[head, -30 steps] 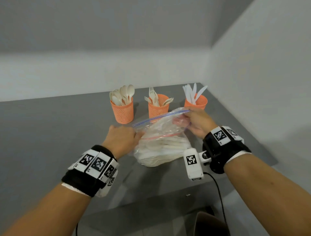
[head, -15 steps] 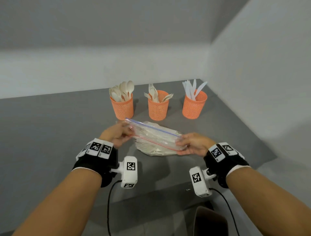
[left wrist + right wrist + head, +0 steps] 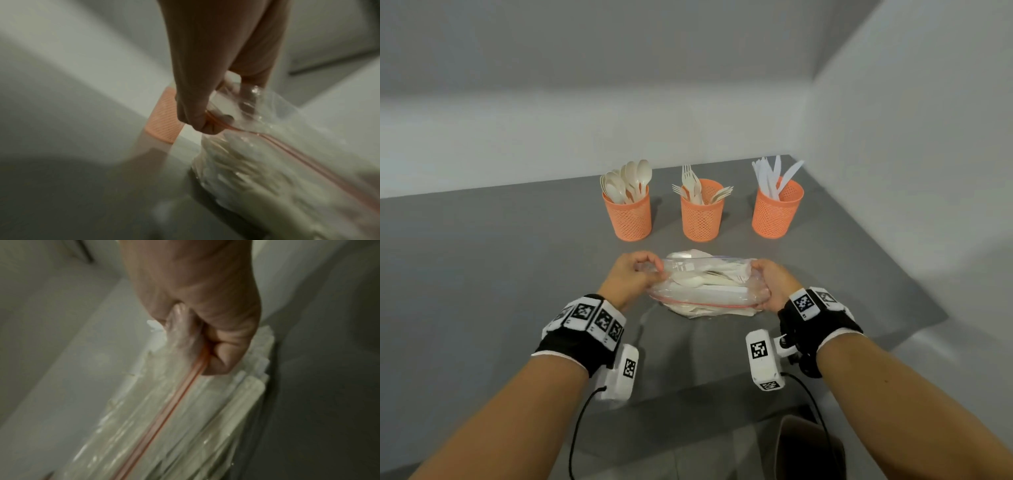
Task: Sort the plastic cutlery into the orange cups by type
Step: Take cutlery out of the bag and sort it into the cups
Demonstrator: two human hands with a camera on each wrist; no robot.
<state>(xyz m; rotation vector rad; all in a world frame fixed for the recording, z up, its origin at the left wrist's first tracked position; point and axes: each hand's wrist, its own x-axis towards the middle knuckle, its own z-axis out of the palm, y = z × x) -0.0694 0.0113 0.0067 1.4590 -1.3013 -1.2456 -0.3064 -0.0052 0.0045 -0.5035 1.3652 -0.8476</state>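
A clear zip bag [image 3: 709,291] of white plastic cutlery lies on the grey table [image 3: 482,274], its mouth held open. My left hand [image 3: 635,275] pinches the bag's left end at the red zip strip [image 3: 218,121]. My right hand [image 3: 770,284] grips the right end, thumb on the strip [image 3: 202,356]. Behind stand three orange mesh cups: the left cup [image 3: 629,216] holds spoons, the middle cup [image 3: 702,214] forks, the right cup [image 3: 775,209] white knives. In the left wrist view the bag [image 3: 257,170] and one orange cup [image 3: 162,116] show; the right wrist view shows the bag [image 3: 185,426].
White walls close the table at the back and right. The table's front edge [image 3: 705,387] runs just under my wrists. A dark bin-like object [image 3: 808,448] sits on the floor below the edge.
Both hands drew the bag toward me and lower, away from the cups. The bag's mouth, stretched narrow before, is now pulled open between the two hands.
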